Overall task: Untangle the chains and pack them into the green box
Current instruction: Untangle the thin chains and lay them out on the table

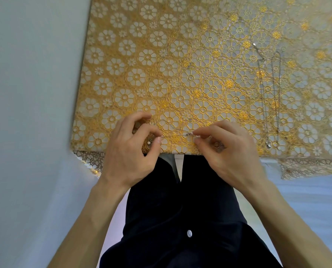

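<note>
Two hands pull one thin chain tight at the near edge of the table

On the big table with the yellow flower cloth [180, 55], the left hand [130, 147] and the right hand [225, 149] each pinch a thin silver chain [174, 135] between finger and thumb, so it runs tight across the gap. Two long silver chains [276, 89] lie straight, well off to the right. No green box shows. This looks like the untangling step; next, I think, come small careful tugs to free any knot
</note>
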Tool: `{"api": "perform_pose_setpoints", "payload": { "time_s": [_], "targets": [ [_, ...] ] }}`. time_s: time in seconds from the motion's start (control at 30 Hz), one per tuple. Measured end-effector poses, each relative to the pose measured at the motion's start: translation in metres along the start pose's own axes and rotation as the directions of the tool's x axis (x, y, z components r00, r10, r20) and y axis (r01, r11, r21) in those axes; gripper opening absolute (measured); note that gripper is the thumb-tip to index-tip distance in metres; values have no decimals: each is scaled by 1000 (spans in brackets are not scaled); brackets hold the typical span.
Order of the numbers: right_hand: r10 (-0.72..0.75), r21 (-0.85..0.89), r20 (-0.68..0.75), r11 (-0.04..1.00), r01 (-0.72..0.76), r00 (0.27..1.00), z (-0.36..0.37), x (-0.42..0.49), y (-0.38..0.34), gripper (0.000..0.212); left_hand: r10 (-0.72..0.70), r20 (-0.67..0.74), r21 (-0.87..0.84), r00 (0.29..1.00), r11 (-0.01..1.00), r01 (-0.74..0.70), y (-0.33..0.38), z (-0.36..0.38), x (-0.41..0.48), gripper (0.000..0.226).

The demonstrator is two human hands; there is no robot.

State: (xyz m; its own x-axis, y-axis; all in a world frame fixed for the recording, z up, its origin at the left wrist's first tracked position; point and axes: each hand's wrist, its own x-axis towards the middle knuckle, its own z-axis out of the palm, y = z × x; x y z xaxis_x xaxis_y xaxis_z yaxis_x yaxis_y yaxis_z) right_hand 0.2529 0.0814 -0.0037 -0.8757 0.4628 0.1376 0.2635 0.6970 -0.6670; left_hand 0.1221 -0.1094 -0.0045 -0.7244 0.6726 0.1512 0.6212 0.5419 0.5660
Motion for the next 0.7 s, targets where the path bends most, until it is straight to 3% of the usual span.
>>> {"api": "perform_pose_setpoints", "payload": {
  "time_s": [0.27,0.47,0.7],
  "targets": [
    [-13,5,-13,1000,13,1000,7,5,-9,10,17,-24,-23,1000,1000,-18,7,-1,5,13],
    [-55,-106,-12,993,53,998,13,8,-16,7,65,-18,2,998,998,-65,19,13,15,14],
    [-85,-206,23,975,88,996,15,8,-13,13,83,-122,88,989,993,-72,13,31,12,15]
  ]
}}
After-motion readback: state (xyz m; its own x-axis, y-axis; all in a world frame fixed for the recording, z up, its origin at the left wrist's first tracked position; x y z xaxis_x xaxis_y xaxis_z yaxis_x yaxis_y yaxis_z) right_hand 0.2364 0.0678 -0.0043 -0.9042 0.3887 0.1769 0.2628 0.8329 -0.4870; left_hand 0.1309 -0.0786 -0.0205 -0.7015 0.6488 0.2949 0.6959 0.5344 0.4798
